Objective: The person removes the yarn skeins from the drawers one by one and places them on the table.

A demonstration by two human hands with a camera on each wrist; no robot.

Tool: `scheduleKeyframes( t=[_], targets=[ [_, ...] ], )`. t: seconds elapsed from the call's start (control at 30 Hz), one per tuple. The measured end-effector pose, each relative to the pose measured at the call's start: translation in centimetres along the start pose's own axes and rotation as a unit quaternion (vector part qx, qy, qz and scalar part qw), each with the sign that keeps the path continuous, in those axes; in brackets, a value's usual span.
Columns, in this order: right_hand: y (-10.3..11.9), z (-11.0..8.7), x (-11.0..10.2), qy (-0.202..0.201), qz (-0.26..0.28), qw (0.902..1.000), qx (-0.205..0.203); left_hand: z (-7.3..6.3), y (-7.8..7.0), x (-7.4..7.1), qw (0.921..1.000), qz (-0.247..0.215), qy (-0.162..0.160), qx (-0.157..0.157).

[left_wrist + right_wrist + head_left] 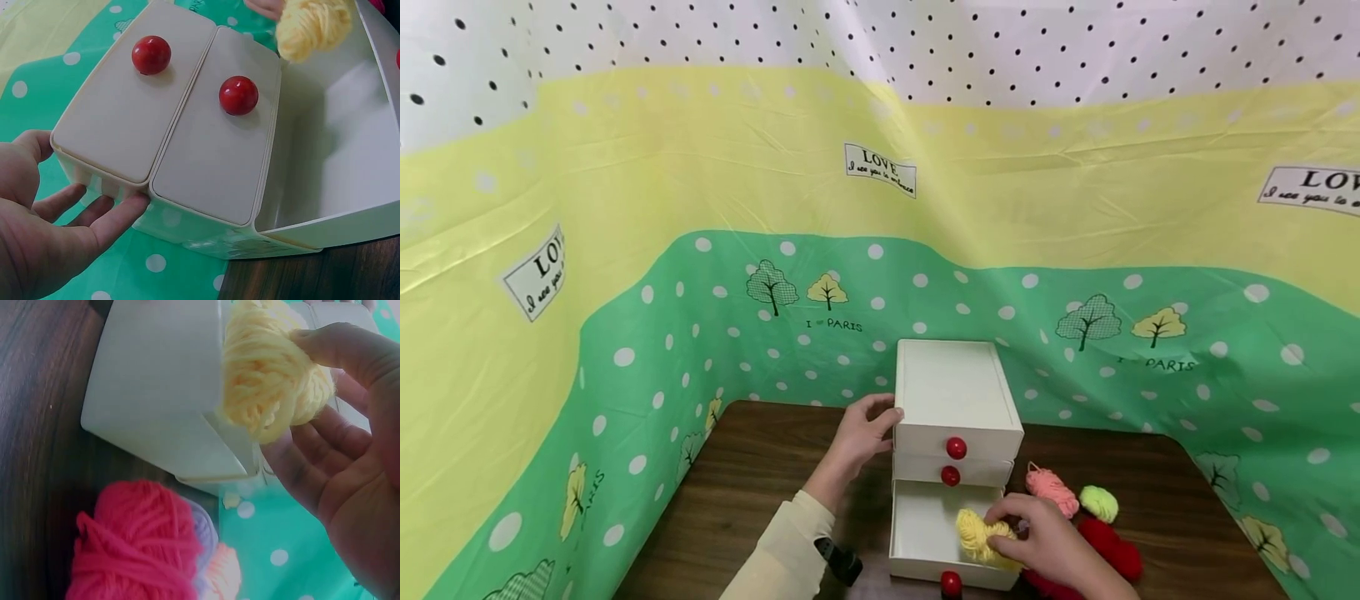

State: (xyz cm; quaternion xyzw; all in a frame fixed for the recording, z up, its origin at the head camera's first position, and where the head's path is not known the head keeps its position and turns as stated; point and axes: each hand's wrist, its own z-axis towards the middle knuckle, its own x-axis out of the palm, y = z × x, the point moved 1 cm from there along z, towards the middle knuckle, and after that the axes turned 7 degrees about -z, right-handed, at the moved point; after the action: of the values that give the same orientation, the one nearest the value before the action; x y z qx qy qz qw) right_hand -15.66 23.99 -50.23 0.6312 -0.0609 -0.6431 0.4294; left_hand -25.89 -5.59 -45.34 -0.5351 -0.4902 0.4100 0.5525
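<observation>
A white drawer cabinet with red round knobs stands on the table, its bottom drawer pulled out. Above that drawer my right hand pinches a skein of yellow yarn between thumb and fingers. In the right wrist view the yellow yarn overlaps the drawer's side wall. My left hand rests on the cabinet's left side, thumb near the top front corner. The left wrist view shows its fingers spread along that side, beside the two closed drawers. The inside of the drawer looks bare.
Right of the cabinet lie a salmon pink skein, a small lime green skein and a red skein. A lilac skein shows behind the red one in the right wrist view. A patterned curtain borders the dark wooden table.
</observation>
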Motion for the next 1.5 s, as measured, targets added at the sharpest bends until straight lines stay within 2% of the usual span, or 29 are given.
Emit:
scheduleKeyframes(
  t=[0.33, 0.5, 0.67, 0.83, 1.03, 1.27, 1.5],
  targets=[
    [-0.8, -1.9, -1.9, -0.022, -0.028, 0.9984, 0.045, 0.1, 0.2, 0.0, 1.0, 0.004, 0.0, 0.001],
    [-1.1, -2.7, -2.7, -0.024, -0.025, 0.9963, 0.078, 0.2, 0.2, -0.1, 1.0, 0.004, 0.0, -0.002],
    [-1.7, -3.6, -3.2, -0.03, -0.042, 0.995, 0.085, 0.2, 0.1, -0.1, 1.0, 0.003, -0.001, -0.002],
    [-2.2, -4.3, -3.8, -0.028, -0.07, 0.9914, 0.107, 0.2, 0.2, -0.1, 1.0, 0.002, -0.002, -0.003],
    [-3.1, -5.4, -4.4, -0.02, -0.075, 0.9888, 0.128, 0.3, 0.3, -0.1, 1.0, -0.001, 0.0, -0.003],
    [-4.5, -6.9, -5.4, 0.0, -0.069, 0.9762, 0.206, 0.4, 0.3, 0.0, 1.0, -0.004, 0.0, -0.004],
    [-6.1, -8.1, -6.2, 0.0, -0.07, 0.9684, 0.24, 0.3, 0.2, 0.0, 1.0, -0.001, 0.0, -0.002]
  ],
)
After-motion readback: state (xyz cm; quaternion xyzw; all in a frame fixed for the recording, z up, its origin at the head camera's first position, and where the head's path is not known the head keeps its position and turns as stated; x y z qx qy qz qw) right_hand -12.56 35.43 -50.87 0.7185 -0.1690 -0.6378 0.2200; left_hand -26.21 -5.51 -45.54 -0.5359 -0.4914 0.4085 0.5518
